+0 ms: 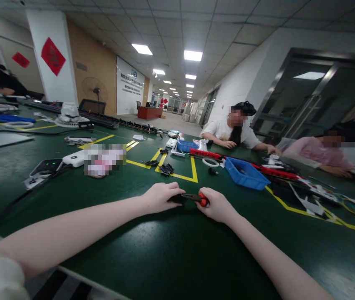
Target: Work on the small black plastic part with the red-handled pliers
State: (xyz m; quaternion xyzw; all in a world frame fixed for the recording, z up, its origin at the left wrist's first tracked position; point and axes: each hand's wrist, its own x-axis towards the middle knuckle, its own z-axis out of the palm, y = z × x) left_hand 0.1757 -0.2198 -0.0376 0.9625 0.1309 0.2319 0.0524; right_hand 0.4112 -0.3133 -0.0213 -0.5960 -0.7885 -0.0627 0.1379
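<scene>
Closed around the orange-red handles of a pair of pliers (192, 197), my right hand (217, 205) is over the near middle of the green table. The jaws point left, toward my left hand (161, 197). Between the fingers of that hand is a small black part (176, 199), mostly covered, and the plier tips meet it. Whether the jaws are closed on the part I cannot tell. Beyond my hands lies a cluster of black parts (166, 168), with another black piece (152, 163) to its left.
A blue tray (248, 179) stands to the right, near a white ring (210, 162) and a red strip (204, 154). On the left are a phone (100, 162), a white device (74, 158) and a black cable (30, 189). Co-workers sit across the table and at far left.
</scene>
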